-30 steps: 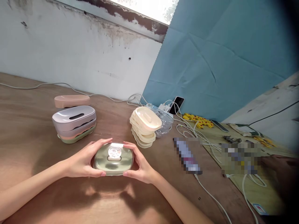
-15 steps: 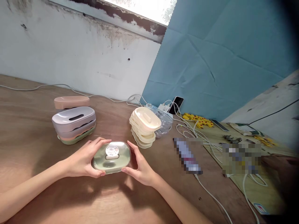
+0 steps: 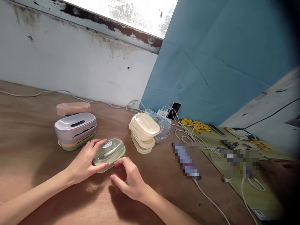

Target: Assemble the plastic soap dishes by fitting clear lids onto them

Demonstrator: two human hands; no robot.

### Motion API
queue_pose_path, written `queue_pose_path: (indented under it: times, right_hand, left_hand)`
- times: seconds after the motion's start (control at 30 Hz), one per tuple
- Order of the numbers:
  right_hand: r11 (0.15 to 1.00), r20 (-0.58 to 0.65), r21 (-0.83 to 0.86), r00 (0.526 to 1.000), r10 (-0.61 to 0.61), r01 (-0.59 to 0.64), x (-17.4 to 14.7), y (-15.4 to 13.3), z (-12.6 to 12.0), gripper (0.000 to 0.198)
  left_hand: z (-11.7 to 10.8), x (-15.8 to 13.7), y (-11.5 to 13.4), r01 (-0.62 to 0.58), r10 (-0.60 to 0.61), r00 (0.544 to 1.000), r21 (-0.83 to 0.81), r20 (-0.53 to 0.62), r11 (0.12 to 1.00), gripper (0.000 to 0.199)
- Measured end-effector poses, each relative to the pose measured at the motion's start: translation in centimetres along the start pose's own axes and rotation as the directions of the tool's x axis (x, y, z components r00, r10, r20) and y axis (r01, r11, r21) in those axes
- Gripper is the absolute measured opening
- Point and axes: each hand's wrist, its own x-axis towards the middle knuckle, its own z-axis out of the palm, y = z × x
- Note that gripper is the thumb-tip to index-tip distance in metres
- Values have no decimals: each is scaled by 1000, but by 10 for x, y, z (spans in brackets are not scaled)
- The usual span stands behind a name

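Observation:
A green oval box with a clear domed lid and a round white label sits tilted low over the table. My left hand grips its left side, thumb along the front edge and fingers over the top. At the box's front right edge is my right hand, with thumb and index finger apart; the index fingertip is at the rim, though I cannot tell whether it presses on it. Left of the box stands a stack of oval lilac, peach and green pieces. To the right is a leaning stack of cream oval pieces.
A peach oval piece lies behind the lilac stack. Clear plastic pieces are beside the cream stack. White cables, a phone and yellow pieces lie at the right. A blurred device is nearer.
The green box has turned and shifted slightly left and now tilts. My right hand has loosened from its right side and moved to the front; my left hand keeps hold.

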Motion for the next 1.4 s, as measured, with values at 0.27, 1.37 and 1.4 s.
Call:
queue_pose_path:
  times: [0.27,1.37,1.4]
  right_hand:
    - [1000,44,17,999,-6,5,-1,-3,1,29]
    - [1000,139,-8,990,-3,5,-3,1,-1,32]
    - [1000,139,-8,990,-5,6,-3,1,0,32]
  left_hand:
    - [-8,1,5,-45,45,999,34,-6,998,49]
    - [-22,-9,1,-48,48,999,134,9,990,43]
    - [-22,-10,1,-45,46,999,127,-5,991,42]
